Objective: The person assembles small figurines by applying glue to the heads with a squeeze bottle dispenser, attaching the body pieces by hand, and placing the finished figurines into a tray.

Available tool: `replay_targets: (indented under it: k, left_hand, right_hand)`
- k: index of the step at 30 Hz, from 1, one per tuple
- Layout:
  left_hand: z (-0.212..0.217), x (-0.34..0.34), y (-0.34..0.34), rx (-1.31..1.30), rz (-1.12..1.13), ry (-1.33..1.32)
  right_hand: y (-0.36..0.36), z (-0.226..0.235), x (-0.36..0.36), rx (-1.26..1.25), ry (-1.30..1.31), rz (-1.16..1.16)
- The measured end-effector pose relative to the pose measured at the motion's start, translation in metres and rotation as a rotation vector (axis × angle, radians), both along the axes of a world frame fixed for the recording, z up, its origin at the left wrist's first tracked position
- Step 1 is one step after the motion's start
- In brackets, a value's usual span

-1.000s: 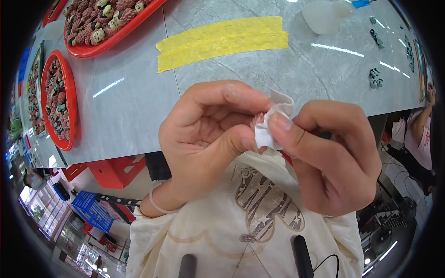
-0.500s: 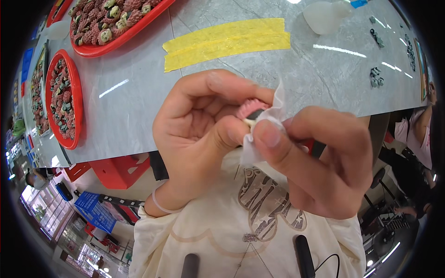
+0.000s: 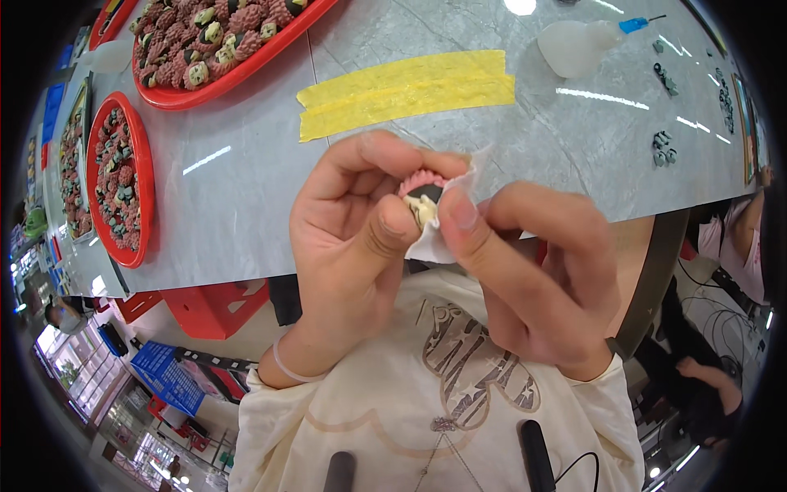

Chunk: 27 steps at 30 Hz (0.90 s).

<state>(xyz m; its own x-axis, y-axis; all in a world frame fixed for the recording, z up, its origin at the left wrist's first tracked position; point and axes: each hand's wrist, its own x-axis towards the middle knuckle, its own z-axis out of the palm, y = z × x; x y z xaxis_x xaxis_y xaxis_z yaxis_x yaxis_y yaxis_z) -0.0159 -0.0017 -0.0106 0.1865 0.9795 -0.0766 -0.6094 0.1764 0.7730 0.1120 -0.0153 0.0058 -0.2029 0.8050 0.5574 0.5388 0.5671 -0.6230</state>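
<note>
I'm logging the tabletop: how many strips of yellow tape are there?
2: a farther long yellow tape strip and a nearer yellow tape strip along its edge, both on the grey marbled table beyond the left hand. Layers beneath may be hidden.

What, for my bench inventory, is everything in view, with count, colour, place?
Figurine: one, pink, black, cream, centre
Sheet: one, white, against figurine
Table: one, grey, centre
Trays: at least three, red, left
Tray pieces: uncountable, mostly pink, left
Tape strips: two, yellow, on table
Bottle: one, translucent, blue tip, upper right
Small pieces: several, greyish, table's right
Stool: at least one, red, below table
Panel: one, blue, lower left
People: at least two, pale clothing, edges
Shirt: one, cream, bottom
Left hand: one, bare, gripping figurine
Right hand: one, bare, gripping sheet
</note>
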Motion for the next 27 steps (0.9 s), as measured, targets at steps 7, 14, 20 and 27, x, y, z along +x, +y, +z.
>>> replay_targets:
  k: [7,14,20,27]
  left_hand:
    - [-0.001,-0.007,0.004,0.024,0.033,0.033]
    - [0.001,0.0,0.003,-0.062,0.054,0.109]
    - [0.004,-0.001,0.001,-0.07,0.073,0.149]
    - [0.004,0.007,0.001,-0.059,-0.047,0.083]
  right_hand:
    - [0.001,0.01,0.036,0.018,-0.123,-0.185]
    - [0.012,-0.014,0.064,-0.043,-0.273,-0.083]
    - [0.002,0.007,0.127,-0.167,-0.06,-0.753]
    - [0.003,-0.007,0.13,-0.214,-0.157,-0.655]
